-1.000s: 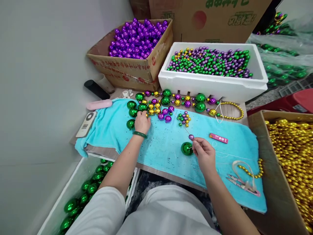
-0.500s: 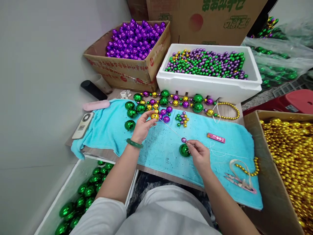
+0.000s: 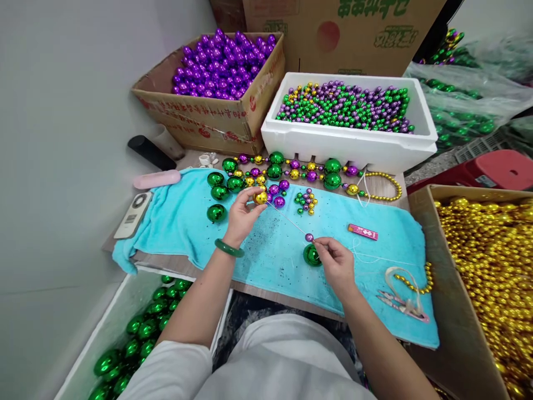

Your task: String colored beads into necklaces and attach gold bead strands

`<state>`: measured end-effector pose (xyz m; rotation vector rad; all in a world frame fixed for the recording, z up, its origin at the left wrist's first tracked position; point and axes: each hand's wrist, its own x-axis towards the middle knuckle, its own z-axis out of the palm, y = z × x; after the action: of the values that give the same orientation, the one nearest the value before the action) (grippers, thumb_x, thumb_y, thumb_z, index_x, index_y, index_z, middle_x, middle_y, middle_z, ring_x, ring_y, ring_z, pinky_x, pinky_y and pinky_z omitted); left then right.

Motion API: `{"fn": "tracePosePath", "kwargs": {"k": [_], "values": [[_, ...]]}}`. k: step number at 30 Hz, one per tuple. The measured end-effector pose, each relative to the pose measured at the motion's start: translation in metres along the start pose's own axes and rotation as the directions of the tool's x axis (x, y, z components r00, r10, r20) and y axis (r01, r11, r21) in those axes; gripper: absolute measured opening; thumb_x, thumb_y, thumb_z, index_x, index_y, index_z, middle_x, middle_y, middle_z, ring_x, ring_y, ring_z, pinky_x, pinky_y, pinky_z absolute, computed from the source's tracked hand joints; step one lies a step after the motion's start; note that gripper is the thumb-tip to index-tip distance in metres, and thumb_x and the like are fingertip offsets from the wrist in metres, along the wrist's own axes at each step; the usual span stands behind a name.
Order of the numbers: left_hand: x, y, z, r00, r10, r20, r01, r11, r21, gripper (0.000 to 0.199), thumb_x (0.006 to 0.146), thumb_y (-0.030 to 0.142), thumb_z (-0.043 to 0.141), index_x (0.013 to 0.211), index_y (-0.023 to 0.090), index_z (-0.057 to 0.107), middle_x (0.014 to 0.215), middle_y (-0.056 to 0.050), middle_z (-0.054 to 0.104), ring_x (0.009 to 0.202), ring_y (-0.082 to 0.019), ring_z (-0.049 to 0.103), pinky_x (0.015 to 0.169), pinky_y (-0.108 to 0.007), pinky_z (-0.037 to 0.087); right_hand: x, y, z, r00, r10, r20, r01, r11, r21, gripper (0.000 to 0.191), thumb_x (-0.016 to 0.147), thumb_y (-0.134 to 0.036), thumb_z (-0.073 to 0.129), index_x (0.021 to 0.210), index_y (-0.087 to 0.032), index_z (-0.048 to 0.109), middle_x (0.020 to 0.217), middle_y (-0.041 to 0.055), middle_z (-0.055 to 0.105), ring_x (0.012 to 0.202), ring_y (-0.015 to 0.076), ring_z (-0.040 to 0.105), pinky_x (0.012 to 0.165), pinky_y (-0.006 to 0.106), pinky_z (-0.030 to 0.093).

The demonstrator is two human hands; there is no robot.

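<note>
My left hand [image 3: 245, 214] pinches a gold bead [image 3: 260, 198] between thumb and fingers. From that bead a white string [image 3: 291, 221] runs taut down to the right, through a small light-purple bead [image 3: 308, 237]. Fingertips of my right hand [image 3: 336, 261] are closed on the string just past the small bead. A large green bead [image 3: 312, 255] hangs or rests right beside those fingers; which, I cannot tell. Behind my left hand lie loose purple beads [image 3: 278, 201] and large green beads [image 3: 216, 213]. Small mixed beads [image 3: 306, 201] sit between the hands, farther back.
A turquoise towel [image 3: 266, 261] covers the table. Scissors [image 3: 402, 305] and a pink packet [image 3: 363, 231] lie right. Finished-looking bead strands [image 3: 332, 181] stretch along the back. Behind stand a carton of purple beads [image 3: 245, 125] and a white foam box [image 3: 345, 144]; a gold-bead carton [image 3: 453, 266] is right.
The whole view has shifted slightly left. Both hands keep nearly the same pose, with the string still stretched between them.
</note>
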<state>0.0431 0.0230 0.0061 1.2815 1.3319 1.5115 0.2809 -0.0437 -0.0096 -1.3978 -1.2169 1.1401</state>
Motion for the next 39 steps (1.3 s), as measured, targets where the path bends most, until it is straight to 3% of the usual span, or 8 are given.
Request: {"fn": "tracePosePath", "kwargs": {"k": [5, 8, 11, 14, 21, 27, 34, 39], "values": [[-0.007, 0.005, 0.003, 0.984, 0.175, -0.028, -0.163, 0.955, 0.248, 0.033, 0.077, 0.021, 0.071, 0.109, 0.027, 0.068, 0.117, -0.005, 0.057, 0.112, -0.019, 0.056, 0.091, -0.032, 0.054, -0.001, 0.000, -0.001, 1.000, 0.000, -0.011, 0.000, 1.000, -0.011, 0.024, 0.077, -0.039, 0.061, 0.074, -0.017, 0.071, 0.052, -0.0016, 0.051, 0.048, 0.0105, 0.040, 0.045, 0.024, 0.032], [-0.009, 0.009, 0.005, 0.978, 0.208, -0.018, -0.194, 0.937, 0.291, 0.034, 0.077, 0.021, 0.072, 0.110, 0.028, 0.069, 0.115, -0.005, 0.055, 0.112, -0.020, 0.055, 0.090, -0.031, 0.054, -0.001, 0.000, -0.002, 1.000, 0.008, -0.018, -0.008, 1.000, -0.004, 0.024, 0.077, -0.039, 0.061, 0.075, -0.017, 0.071, 0.053, -0.0018, 0.050, 0.048, 0.0105, 0.040, 0.046, 0.024, 0.033], [-0.011, 0.011, 0.008, 0.990, 0.141, -0.016, -0.136, 0.974, 0.182, 0.036, 0.074, 0.024, 0.075, 0.110, 0.027, 0.069, 0.117, -0.005, 0.054, 0.111, -0.019, 0.056, 0.088, -0.029, 0.055, -0.001, 0.000, -0.003, 0.999, 0.015, -0.028, -0.015, 1.000, 0.002, 0.024, 0.076, -0.039, 0.061, 0.074, -0.017, 0.071, 0.053, -0.0019, 0.050, 0.049, 0.0106, 0.040, 0.046, 0.024, 0.033], [-0.011, 0.011, 0.009, 1.000, -0.006, -0.027, 0.006, 0.999, -0.033, 0.034, 0.079, 0.031, 0.071, 0.113, 0.028, 0.067, 0.121, -0.005, 0.057, 0.103, -0.017, 0.059, 0.081, -0.027, 0.055, -0.001, 0.000, -0.005, 0.999, 0.022, -0.023, -0.022, 1.000, 0.009, 0.024, 0.075, -0.040, 0.062, 0.074, -0.017, 0.070, 0.053, -0.0016, 0.051, 0.049, 0.0108, 0.041, 0.046, 0.024, 0.033], [-0.008, 0.017, 0.009, 0.963, -0.262, 0.069, 0.265, 0.858, -0.440, 0.030, 0.072, 0.021, 0.075, 0.102, 0.022, 0.068, 0.106, -0.006, 0.067, 0.093, -0.014, 0.062, 0.079, -0.025, 0.052, 0.001, -0.005, -0.011, 1.000, 0.021, -0.018, -0.021, 1.000, 0.012, 0.022, 0.073, -0.038, 0.064, 0.071, -0.018, 0.071, 0.053, -0.0008, 0.053, 0.050, 0.0112, 0.042, 0.046, 0.024, 0.035], [-0.006, 0.019, 0.004, 0.918, -0.337, 0.209, 0.397, 0.761, -0.514, 0.027, 0.073, 0.021, 0.073, 0.100, 0.019, 0.069, 0.107, -0.008, 0.068, 0.092, -0.014, 0.063, 0.080, -0.026, 0.052, 0.004, -0.010, -0.017, 1.000, 0.010, -0.028, -0.009, 1.000, 0.022, 0.021, 0.070, -0.038, 0.065, 0.070, -0.018, 0.071, 0.051, -0.0009, 0.053, 0.048, 0.0108, 0.041, 0.044, 0.024, 0.034], [-0.007, 0.019, 0.005, 0.919, -0.364, 0.149, 0.381, 0.731, -0.566, 0.022, 0.076, 0.019, 0.070, 0.098, 0.018, 0.071, 0.103, -0.007, 0.070, 0.086, -0.011, 0.064, 0.075, -0.022, 0.053, 0.005, -0.014, -0.020, 1.000, 0.009, -0.030, -0.008, 1.000, 0.015, 0.021, 0.070, -0.038, 0.067, 0.070, -0.018, 0.072, 0.052, -0.0005, 0.055, 0.047, 0.0106, 0.041, 0.044, 0.024, 0.034], [-0.006, 0.020, 0.005, 0.891, -0.432, 0.136, 0.424, 0.690, -0.587, 0.025, 0.079, 0.023, 0.066, 0.103, 0.016, 0.071, 0.101, -0.009, 0.071, 0.078, -0.011, 0.064, 0.073, -0.023, 0.055, 0.005, -0.016, -0.020, 0.999, 0.027, -0.022, -0.026, 0.999, 0.037, 0.020, 0.069, -0.037, 0.067, 0.069, -0.017, 0.071, 0.050, -0.0013, 0.053, 0.045, 0.0095, 0.039, 0.043, 0.024, 0.031]]}}
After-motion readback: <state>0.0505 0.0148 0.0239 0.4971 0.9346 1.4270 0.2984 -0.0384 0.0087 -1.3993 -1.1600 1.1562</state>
